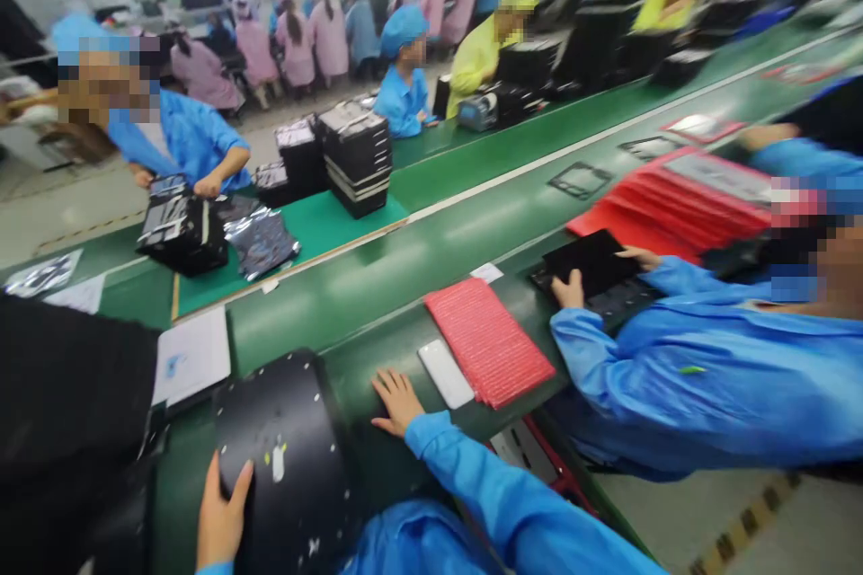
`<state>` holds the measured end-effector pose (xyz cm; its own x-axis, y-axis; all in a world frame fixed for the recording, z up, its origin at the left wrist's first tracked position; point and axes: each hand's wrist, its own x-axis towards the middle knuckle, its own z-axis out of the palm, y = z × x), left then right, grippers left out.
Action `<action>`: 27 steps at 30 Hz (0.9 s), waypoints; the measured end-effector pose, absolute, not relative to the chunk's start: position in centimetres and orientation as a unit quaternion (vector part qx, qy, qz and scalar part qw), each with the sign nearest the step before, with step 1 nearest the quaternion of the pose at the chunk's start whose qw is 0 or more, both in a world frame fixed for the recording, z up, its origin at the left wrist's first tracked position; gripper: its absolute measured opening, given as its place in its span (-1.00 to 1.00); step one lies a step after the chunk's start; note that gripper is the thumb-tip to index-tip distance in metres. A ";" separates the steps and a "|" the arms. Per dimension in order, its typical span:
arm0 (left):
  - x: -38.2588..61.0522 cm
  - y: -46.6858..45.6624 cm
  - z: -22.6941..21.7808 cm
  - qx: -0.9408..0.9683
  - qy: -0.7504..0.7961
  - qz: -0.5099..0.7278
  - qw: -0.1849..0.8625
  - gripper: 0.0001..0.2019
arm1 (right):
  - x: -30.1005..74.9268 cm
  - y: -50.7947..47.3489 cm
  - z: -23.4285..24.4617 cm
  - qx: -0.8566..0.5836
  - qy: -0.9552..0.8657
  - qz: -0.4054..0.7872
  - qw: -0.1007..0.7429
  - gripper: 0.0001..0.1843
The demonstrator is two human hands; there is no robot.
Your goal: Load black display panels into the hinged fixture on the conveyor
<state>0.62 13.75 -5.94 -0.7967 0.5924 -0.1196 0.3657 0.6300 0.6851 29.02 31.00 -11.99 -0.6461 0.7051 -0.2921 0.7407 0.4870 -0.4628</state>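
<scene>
Black panel (283, 458) ×1 | left hand (226, 512) touching | right hand (397, 400) on belt (297, 332)

At 7 o'clock, the bottom edge cuts off the left hand (222, 517) and black sheet (289, 458); distant stacks (580, 45) blur at 1 o'clock.

"What are my hands on?"

"Your left grip (226, 512) rests on a black panel (283, 458) at seven o'clock. Your right grip (397, 400) lies flat on the green surface (303, 332) at six, just beside a white slab (445, 373)."
</scene>
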 end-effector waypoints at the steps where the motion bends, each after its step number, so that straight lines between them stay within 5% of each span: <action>1: 0.9 14.0 -5.6 0.261 0.882 0.345 0.183 -0.22 | 29.2 31.0 -12.2 0.383 0.877 -0.288 0.044 -0.10; 3: 1.5 14.4 -4.7 0.247 0.876 0.361 0.203 -0.18 | 29.4 30.8 -12.9 0.319 0.898 -0.298 0.059 -0.05; 7: 2.4 14.7 -3.6 0.234 0.869 0.380 0.214 -0.24 | 29.5 30.4 -13.3 0.369 0.875 -0.313 0.004 -0.44; 11: 2.9 14.4 -3.3 0.233 0.862 0.388 0.227 -0.26 | 28.3 30.6 -9.6 0.418 0.856 -0.300 -0.060 -0.49; 17: 2.2 14.3 -3.3 0.242 0.862 0.377 0.236 -0.22 | 25.5 31.9 -2.6 0.305 0.928 -0.207 0.054 -0.54; 27: 12.9 17.3 -4.0 0.447 0.864 0.191 0.133 -0.20 | 24.3 32.7 -1.2 0.225 0.954 -0.182 0.076 -0.61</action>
<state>12.87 17.31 -4.01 -0.5645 0.8234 -0.0578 0.7220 0.5265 0.4489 24.29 32.70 -1.19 -0.8877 0.4008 -0.2267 0.4561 0.8328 -0.3138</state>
